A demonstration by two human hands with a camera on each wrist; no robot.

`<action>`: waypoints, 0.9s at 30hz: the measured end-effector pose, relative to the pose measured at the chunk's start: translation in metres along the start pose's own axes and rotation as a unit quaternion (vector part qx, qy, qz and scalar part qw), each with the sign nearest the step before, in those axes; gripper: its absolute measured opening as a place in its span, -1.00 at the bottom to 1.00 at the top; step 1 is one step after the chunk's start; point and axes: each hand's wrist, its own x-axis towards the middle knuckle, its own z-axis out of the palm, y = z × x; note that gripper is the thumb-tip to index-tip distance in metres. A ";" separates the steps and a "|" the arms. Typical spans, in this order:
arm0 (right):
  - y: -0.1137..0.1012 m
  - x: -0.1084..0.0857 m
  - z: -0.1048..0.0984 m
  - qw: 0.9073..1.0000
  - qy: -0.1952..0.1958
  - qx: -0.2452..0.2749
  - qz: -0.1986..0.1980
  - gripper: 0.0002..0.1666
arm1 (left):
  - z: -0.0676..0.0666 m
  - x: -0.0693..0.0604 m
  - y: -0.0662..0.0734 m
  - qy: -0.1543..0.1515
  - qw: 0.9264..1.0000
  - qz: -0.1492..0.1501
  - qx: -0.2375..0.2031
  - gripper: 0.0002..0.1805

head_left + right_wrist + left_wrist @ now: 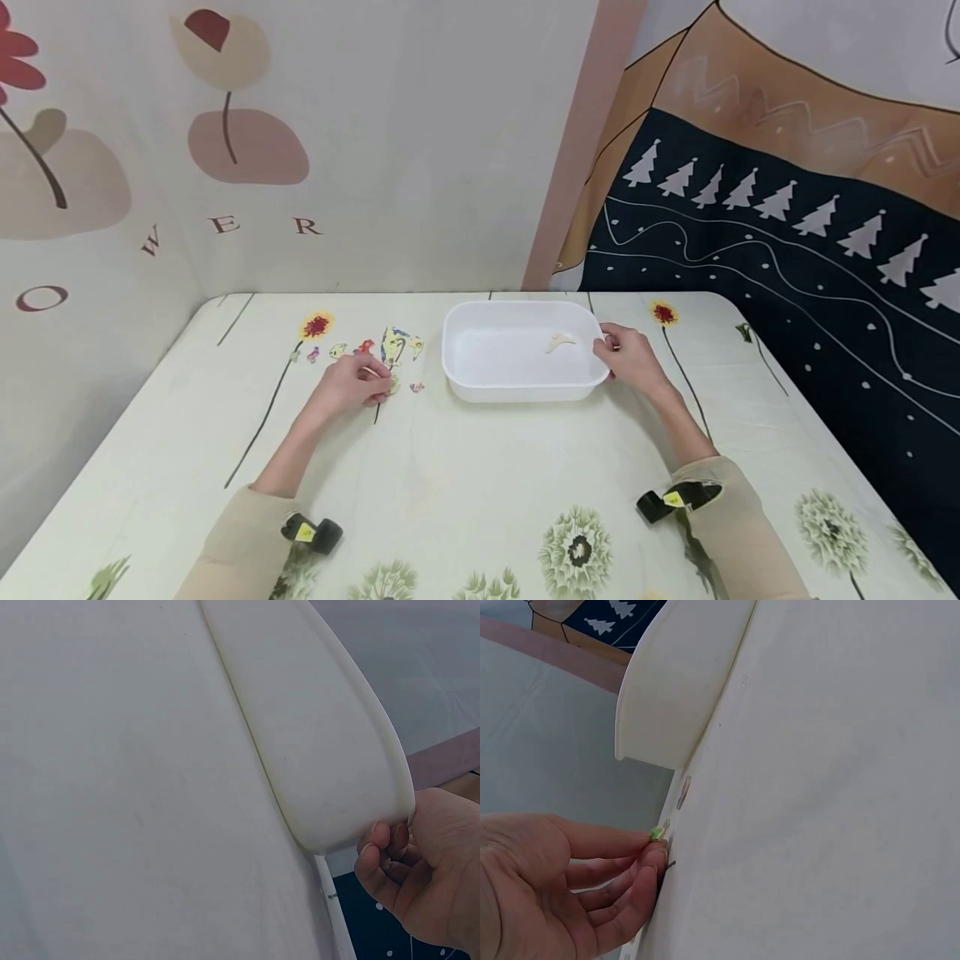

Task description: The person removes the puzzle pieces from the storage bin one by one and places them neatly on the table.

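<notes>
My left hand (351, 386) is low over the left part of the table. Its thumb and fingertips pinch a small green piece (656, 834), whose kind is too small to tell. Around that hand lie small colourful flat pieces, among them a blue-and-yellow one (392, 343), a red one (365, 347) and a little pinkish one (417, 387). With thumb and curled fingers, my right hand (632, 358) grips the right rim of a white plastic tub (517, 392). Inside the tub lies a pale curved piece (558, 342).
A pale cloth printed with flowers covers the table (465, 483). Behind it hangs a light curtain (420, 167), with a dark tree-patterned fabric (750, 275) to the right. Black cameras are strapped to both sleeves.
</notes>
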 end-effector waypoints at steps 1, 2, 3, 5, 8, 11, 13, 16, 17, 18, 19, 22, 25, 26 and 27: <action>0.000 0.000 0.000 1.000 0.001 0.001 0.002 -0.46 | 0.000 0.000 0.000 0.000 1.000 0.002 0.003 -0.83; 0.000 0.000 0.000 1.000 0.000 0.000 0.002 -0.45 | 0.000 0.000 0.000 0.000 1.000 0.004 0.008 -0.83; 0.000 0.001 0.000 1.000 0.000 -0.001 0.003 -0.45 | 0.000 0.000 0.000 0.001 1.000 0.004 0.011 -0.84; 0.000 0.001 0.000 1.000 -0.002 -0.002 0.005 -0.45 | 0.000 -0.001 0.000 0.003 1.000 0.005 0.021 -0.85; 0.000 0.001 0.000 1.000 -0.004 -0.002 0.009 -0.44 | 0.001 -0.002 0.001 0.008 0.999 0.006 0.040 -0.86; 0.000 0.001 0.000 1.000 -0.004 -0.002 0.008 -0.45 | 0.001 -0.003 0.000 0.011 0.998 0.007 0.053 -0.87; 0.001 0.002 0.000 1.000 -0.004 -0.003 0.007 -0.45 | 0.001 -0.003 0.000 0.013 0.998 0.009 0.060 -0.87; 0.000 0.002 0.001 1.000 -0.002 -0.004 0.006 -0.46 | -0.001 -0.004 0.000 0.016 0.998 0.012 0.068 -0.87; 0.000 0.001 0.001 1.000 -0.004 -0.005 0.006 -0.46 | -0.001 -0.005 0.000 0.018 0.997 0.013 0.070 -0.87; 0.000 0.001 0.001 1.000 -0.003 -0.005 0.007 -0.46 | -0.002 -0.005 0.001 0.019 0.997 0.014 0.071 -0.86; -0.001 0.001 0.000 1.000 -0.003 -0.005 0.007 -0.46 | -0.002 -0.006 0.001 0.020 0.997 0.013 0.071 -0.86; -0.001 0.000 -0.001 1.000 -0.004 -0.006 0.008 -0.46 | -0.002 -0.006 0.003 0.022 0.997 0.013 0.067 -0.84; -0.001 0.000 -0.001 1.000 -0.006 -0.007 0.007 -0.45 | -0.001 -0.007 0.006 0.024 0.998 0.013 0.061 -0.81; -0.001 0.001 -0.001 1.000 -0.008 -0.007 0.007 -0.45 | 0.000 -0.007 0.006 0.026 0.998 0.013 0.058 -0.80; -0.001 0.001 -0.001 1.000 -0.009 -0.007 0.006 -0.45 | 0.000 -0.007 0.007 0.029 0.998 0.014 0.056 -0.79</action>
